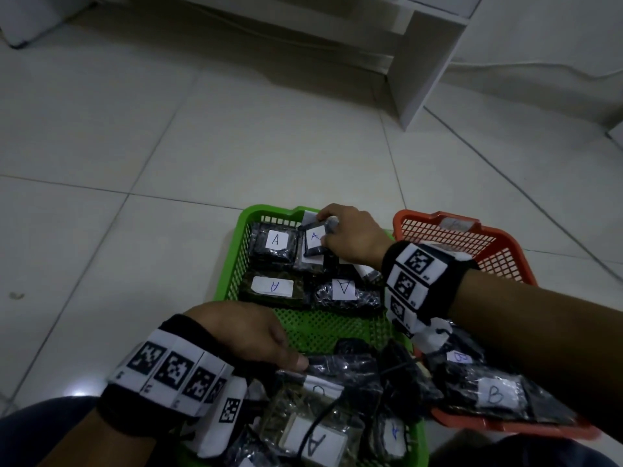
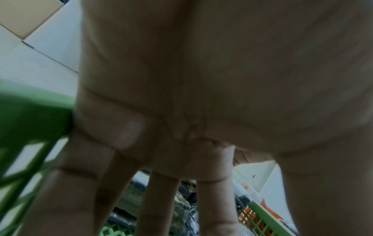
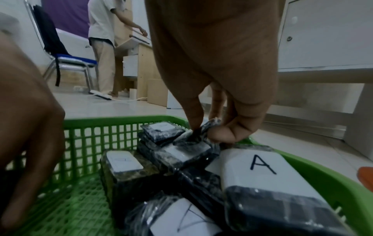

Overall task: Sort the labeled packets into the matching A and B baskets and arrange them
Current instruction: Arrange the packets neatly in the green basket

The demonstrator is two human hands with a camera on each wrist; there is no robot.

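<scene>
A green basket [image 1: 266, 210] holds several black wrapped packets with white A labels [image 1: 276, 241] at its far end. My right hand [image 1: 328, 230] pinches a small A-labelled packet [image 1: 315, 244] at the far right of that group, on top of other packets. In the right wrist view my right hand [image 3: 203, 132] grips that packet [image 3: 191, 145] by its plastic wrap. My left hand [image 1: 269, 345] lies with straight fingers [image 2: 163, 199] at the near end of the basket, its thumb touching a pile of mixed packets [image 1: 337, 399]. An orange basket [image 1: 438, 219] to the right holds a B packet [image 1: 495, 394].
Both baskets sit on a pale tiled floor [image 1: 202, 146]. A white cabinet [image 1: 421, 62] stands beyond them. In the right wrist view another person [image 3: 102, 47] stands at a desk beside a blue-seated chair [image 3: 66, 59]. My knees frame the near edge.
</scene>
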